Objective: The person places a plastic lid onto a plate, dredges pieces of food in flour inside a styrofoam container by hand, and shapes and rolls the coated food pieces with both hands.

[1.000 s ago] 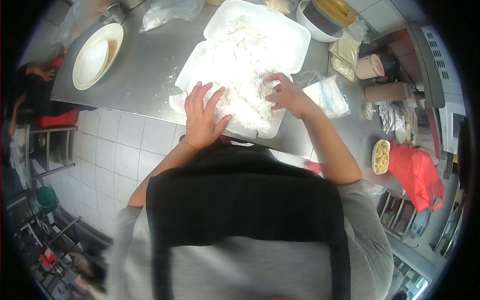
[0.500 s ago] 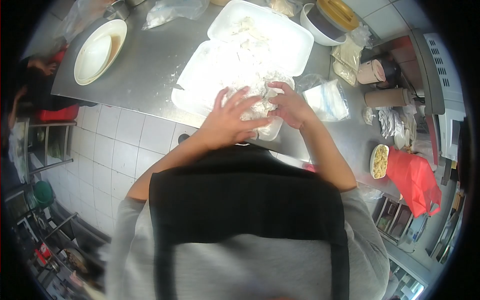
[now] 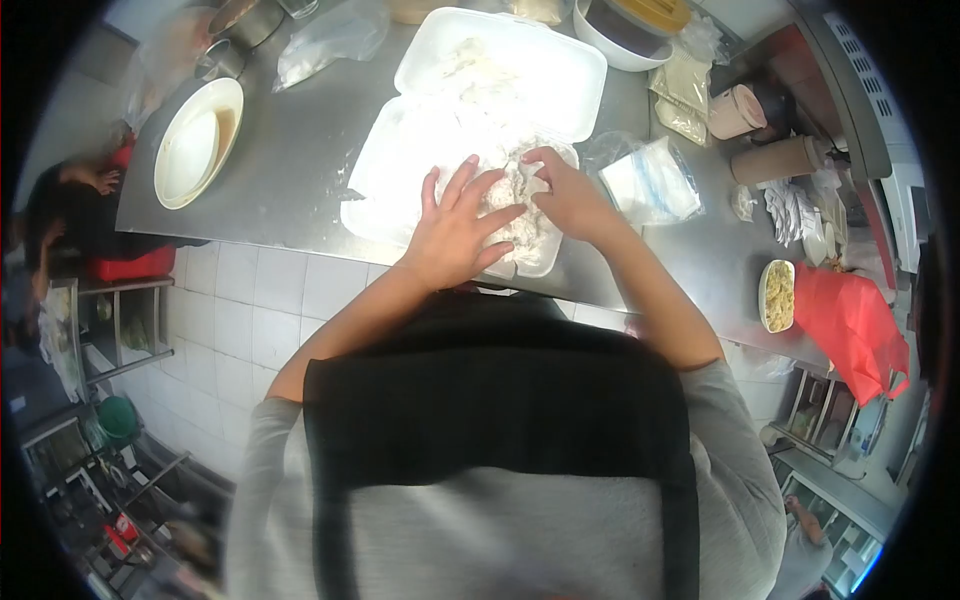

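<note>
An open white foam container lies on the metal table, with white powder and floury pieces in its near part. Spread fingers of my left hand rest over the left side of the floury pieces. My right hand is at their right side, its fingers bent down into the powder; whatever they pinch is too small to name. A clear bag with white contents lies just right of my right hand.
On the metal table stand an oval dish at left, a powder bag behind, and a white bowl at back right. A food tray and red bag are at right. People are at far left and lower right.
My right hand's fingers have curled inward and down onto the floury pieces. My left hand stays spread in nearly the same place. The whole view has shifted slightly.
</note>
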`<state>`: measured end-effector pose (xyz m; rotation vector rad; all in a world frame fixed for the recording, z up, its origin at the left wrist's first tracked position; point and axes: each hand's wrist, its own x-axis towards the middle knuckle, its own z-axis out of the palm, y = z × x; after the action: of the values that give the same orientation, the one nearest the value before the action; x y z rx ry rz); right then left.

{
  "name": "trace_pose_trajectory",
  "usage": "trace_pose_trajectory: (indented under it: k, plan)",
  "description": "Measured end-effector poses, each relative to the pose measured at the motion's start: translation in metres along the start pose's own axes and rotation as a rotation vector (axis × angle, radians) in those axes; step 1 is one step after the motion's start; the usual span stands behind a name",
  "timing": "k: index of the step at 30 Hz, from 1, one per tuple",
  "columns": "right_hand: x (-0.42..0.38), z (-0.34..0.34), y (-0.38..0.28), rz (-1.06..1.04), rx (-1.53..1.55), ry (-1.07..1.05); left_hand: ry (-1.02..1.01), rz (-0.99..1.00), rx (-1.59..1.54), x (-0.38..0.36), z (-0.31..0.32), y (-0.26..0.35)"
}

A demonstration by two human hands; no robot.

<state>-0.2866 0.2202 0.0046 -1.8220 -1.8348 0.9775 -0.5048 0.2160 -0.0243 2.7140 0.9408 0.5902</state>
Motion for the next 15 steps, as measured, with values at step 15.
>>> trace_pose_trajectory:
  k: [15]
  plan:
    - [-0.051,0.031,0.014,-0.367,-0.394,0.474,0.085,0.063,0.005,0.01,0.004,-0.011]
